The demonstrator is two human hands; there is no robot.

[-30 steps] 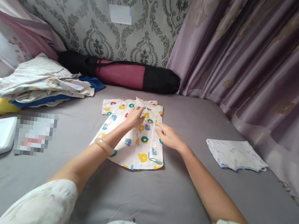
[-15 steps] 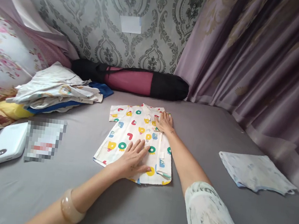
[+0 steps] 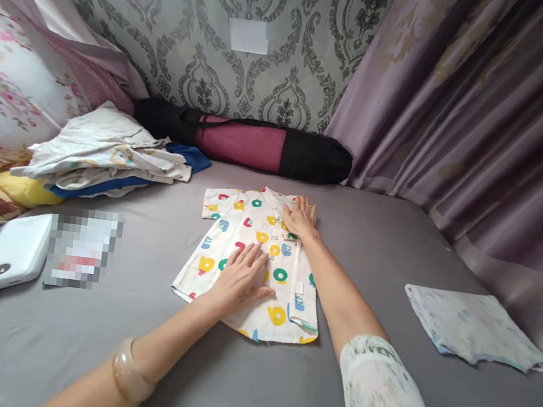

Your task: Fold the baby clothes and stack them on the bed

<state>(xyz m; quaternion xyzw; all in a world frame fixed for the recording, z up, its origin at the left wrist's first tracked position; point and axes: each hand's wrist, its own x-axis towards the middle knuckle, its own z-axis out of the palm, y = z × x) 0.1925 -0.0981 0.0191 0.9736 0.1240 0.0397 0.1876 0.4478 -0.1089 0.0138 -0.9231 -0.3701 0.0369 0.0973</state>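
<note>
A small white short-sleeved shirt [image 3: 264,222] with red, yellow, green and blue letter prints lies spread on the grey bed sheet [image 3: 375,243]. Its collar points away from me, and one front edge is turned back on the right side. My left hand [image 3: 242,279] rests on the lower middle of the shirt, fingers stretched and thumb apart. Flat over the right shoulder and sleeve lies my right hand [image 3: 300,219], hiding most of that sleeve. Neither hand grips the cloth.
Stacked clothes [image 3: 109,150] lie at the left by a floral pillow [image 3: 9,85]. A white power bank [image 3: 13,251] with cables and a blurred packet [image 3: 82,249] are nearer. A folded cloth [image 3: 474,324] lies right; a black and maroon bag [image 3: 239,143] lines the wall.
The view has shifted slightly. My left hand has moved a little up the shirt, while my right hand stays on the right shoulder. The shirt lies as before.
</note>
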